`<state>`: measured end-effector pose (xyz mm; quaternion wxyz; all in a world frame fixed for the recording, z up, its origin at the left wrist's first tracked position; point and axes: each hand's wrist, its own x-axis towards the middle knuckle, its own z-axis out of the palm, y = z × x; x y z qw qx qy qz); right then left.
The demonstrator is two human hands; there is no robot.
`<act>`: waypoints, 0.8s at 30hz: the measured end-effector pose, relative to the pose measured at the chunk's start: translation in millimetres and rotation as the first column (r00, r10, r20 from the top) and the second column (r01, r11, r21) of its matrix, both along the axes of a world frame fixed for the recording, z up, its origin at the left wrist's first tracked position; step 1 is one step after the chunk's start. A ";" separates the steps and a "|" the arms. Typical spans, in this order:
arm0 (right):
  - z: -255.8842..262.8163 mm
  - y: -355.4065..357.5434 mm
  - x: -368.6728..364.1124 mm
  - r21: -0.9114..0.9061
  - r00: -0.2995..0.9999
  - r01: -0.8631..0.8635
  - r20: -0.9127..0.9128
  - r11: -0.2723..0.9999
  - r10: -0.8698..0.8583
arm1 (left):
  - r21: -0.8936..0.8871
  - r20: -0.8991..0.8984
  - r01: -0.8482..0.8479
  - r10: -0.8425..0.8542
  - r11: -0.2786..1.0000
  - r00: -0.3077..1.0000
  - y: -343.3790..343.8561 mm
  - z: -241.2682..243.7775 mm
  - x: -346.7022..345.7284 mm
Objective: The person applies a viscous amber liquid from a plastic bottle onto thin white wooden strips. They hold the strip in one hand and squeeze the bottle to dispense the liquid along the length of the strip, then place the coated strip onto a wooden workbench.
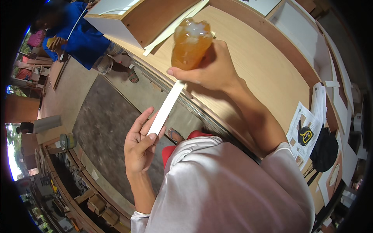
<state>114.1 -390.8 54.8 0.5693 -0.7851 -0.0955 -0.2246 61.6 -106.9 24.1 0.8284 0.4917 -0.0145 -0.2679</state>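
My right hand [214,65] grips a clear plastic bottle of amber liquid [191,43], its lobed base toward the camera. The bottle's neck end is hidden from view. Below it, a narrow white strip [167,106] runs from near the bottle down to my left hand [144,141], which pinches its lower end between thumb and fingers. Whether the bottle touches the strip's upper end cannot be told. Under the right arm lies a pale wood-grain panel [250,55].
A person in a blue shirt [87,38] stands at the upper left, holding a thin white strip. Printed drawings [301,125], a tape measure [305,136] and a black cloth item [325,150] lie at the right. A white-sided wooden box [113,27] stands on the panel's far left end.
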 end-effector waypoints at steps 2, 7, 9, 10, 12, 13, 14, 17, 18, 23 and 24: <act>-15.4 -10.5 10.3 -0.091 0.994 0.107 0.033 0.990 -0.104 | 0.040 -0.037 -0.002 0.004 0.999 0.999 0.3 -2.3 -3.1; -22.6 -16.2 10.9 -0.109 0.969 0.238 -0.038 0.965 -0.243 | 0.140 -0.102 -0.006 0.021 0.990 0.995 1.6 -14.1 -7.6; -26.6 -19.8 13.4 -0.075 0.971 0.233 -0.035 0.970 -0.236 | 0.162 -0.128 -0.012 0.033 0.987 0.991 -1.3 -16.2 -6.6; -26.8 -20.5 12.9 -0.052 0.971 0.224 -0.077 0.973 -0.228 | 0.168 -0.129 -0.003 0.025 0.986 0.991 -0.6 -17.1 -6.7; -27.1 -21.0 11.2 -0.115 0.961 0.244 -0.104 0.963 -0.256 | 0.179 -0.127 0.017 0.006 0.984 0.992 0.6 -18.3 -5.9; -29.7 -21.6 11.4 -0.130 0.961 0.243 -0.103 0.961 -0.256 | 0.174 -0.123 0.016 0.005 0.985 0.992 0.6 -17.7 -5.0; -34.4 -22.0 12.1 -0.145 0.961 0.242 -0.102 0.960 -0.257 | 0.169 -0.118 0.016 0.004 0.985 0.993 0.1 -16.8 -4.1; -45.7 -16.0 10.1 -0.160 0.960 0.217 -0.142 0.963 -0.240 | 0.166 -0.109 0.014 0.004 0.986 0.994 -1.5 -14.5 -2.5; -47.7 -12.5 8.3 -0.159 0.960 0.203 -0.163 0.966 -0.229 | 0.168 -0.106 0.012 0.006 0.986 0.994 -1.7 -14.0 -2.0; -40.2 -1.8 -1.5 -0.074 0.966 0.107 -0.229 0.991 -0.122 | 0.155 -0.114 -0.001 0.019 0.988 0.993 -0.9 -10.0 -0.1; -30.8 -4.9 -2.0 0.049 0.951 0.126 -0.289 0.991 -0.107 | 0.154 -0.118 -0.011 0.029 0.988 0.993 -0.9 -9.1 0.1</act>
